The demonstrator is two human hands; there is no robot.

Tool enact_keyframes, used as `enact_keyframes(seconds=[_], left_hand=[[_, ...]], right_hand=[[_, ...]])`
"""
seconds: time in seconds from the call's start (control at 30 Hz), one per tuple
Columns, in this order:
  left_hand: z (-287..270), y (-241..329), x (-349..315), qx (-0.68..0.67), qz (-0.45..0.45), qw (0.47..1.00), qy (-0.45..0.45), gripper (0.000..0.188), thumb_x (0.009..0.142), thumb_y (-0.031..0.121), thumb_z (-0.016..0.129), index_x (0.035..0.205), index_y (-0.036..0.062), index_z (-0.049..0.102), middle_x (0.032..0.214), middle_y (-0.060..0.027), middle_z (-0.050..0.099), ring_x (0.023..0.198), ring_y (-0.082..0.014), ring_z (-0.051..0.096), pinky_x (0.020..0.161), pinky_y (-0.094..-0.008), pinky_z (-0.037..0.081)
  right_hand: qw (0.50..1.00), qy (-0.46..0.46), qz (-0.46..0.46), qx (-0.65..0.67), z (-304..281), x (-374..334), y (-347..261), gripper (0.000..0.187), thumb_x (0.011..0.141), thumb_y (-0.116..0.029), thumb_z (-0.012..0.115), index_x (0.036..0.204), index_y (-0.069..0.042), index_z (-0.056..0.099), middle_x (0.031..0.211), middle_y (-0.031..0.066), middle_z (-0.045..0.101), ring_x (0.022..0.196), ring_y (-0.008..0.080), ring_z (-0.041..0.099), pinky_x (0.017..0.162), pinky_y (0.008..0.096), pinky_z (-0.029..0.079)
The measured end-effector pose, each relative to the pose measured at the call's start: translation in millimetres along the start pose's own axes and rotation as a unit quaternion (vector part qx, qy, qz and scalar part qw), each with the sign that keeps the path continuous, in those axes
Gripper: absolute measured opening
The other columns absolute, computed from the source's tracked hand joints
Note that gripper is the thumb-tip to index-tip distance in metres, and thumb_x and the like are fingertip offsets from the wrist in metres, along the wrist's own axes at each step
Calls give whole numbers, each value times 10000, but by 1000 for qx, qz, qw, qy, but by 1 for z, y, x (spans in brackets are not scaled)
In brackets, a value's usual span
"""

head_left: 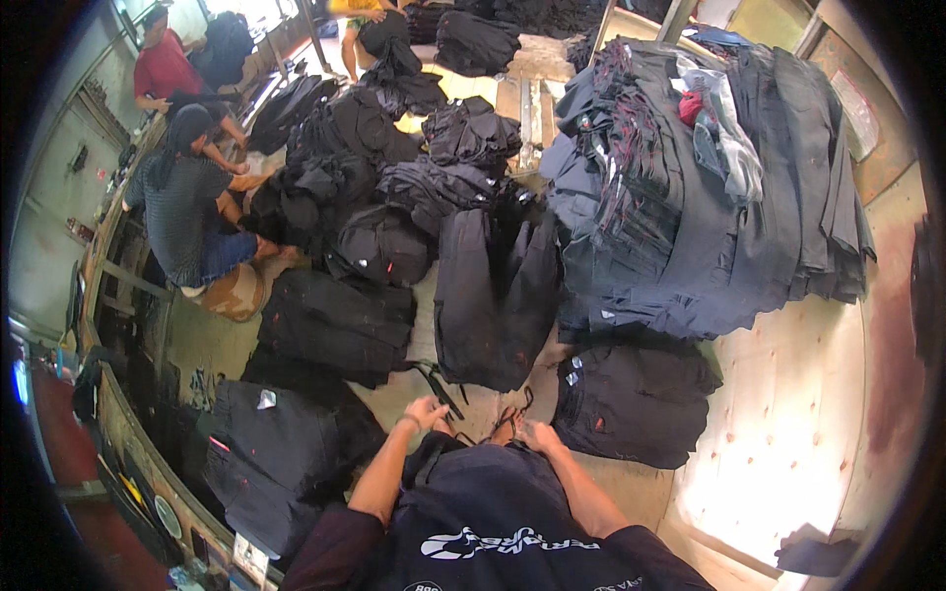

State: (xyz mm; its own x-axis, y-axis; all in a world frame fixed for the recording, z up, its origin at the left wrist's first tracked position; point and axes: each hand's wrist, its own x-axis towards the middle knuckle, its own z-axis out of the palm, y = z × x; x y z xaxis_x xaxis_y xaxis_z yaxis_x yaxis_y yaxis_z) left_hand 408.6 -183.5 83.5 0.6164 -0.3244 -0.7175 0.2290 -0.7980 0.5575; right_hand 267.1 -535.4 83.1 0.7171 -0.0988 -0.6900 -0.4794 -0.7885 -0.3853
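Dark folded trousers (493, 295) lie stacked just ahead of both hands. Left hand (426, 412) is curled, fingers bent beside a thin black strap (439, 384), though whether it grips the strap I cannot tell. Right hand (532, 431) rests loosely open, palm down, just beside another dark bundle (631, 404) on the pale wooden board (788, 414).

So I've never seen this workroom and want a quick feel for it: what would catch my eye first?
The tall stack of folded dark trousers at upper right, then the dark garment bundles strewn over the floor. At the bottom, the left hand and right hand reach toward a dark garment; two seated people work at left.
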Motion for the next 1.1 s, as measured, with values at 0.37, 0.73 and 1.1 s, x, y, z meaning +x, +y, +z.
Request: enact_keyframes(seconds=[0.37, 0.73, 1.1], left_hand=[[254, -173, -205, -203, -218, 928, 224, 598, 950, 531, 553, 1255, 41, 706, 1292, -230, 682, 1265, -408, 612, 1039, -465, 495], [96, -123, -357, -127, -214, 562, 789, 161, 932, 118, 725, 1058, 26, 685, 1076, -162, 699, 1024, -334, 673, 930, -413, 525], [-187, -356, -400, -170, -414, 644, 621, 1004, 793, 756, 702, 1370, -58, 588, 1366, -298, 628, 1318, -425, 584, 1108, -465, 463]], right_hand=[[992, -60, -43, -101, -60, 8, 54, 388, 935, -350, 686, 1212, -86, 752, 1076, 153, 774, 902, 288, 755, 828, 408, 590], [941, -119, -267, -172, -85, 99, -54, 344, 963, -249, 678, 1194, 2, 721, 946, 164, 762, 826, 233, 723, 765, 359, 566], [970, -76, -232, -16, -74, 23, -149, 442, 957, -345, 695, 1277, -40, 699, 1086, 211, 771, 1029, 300, 751, 911, 404, 565]])
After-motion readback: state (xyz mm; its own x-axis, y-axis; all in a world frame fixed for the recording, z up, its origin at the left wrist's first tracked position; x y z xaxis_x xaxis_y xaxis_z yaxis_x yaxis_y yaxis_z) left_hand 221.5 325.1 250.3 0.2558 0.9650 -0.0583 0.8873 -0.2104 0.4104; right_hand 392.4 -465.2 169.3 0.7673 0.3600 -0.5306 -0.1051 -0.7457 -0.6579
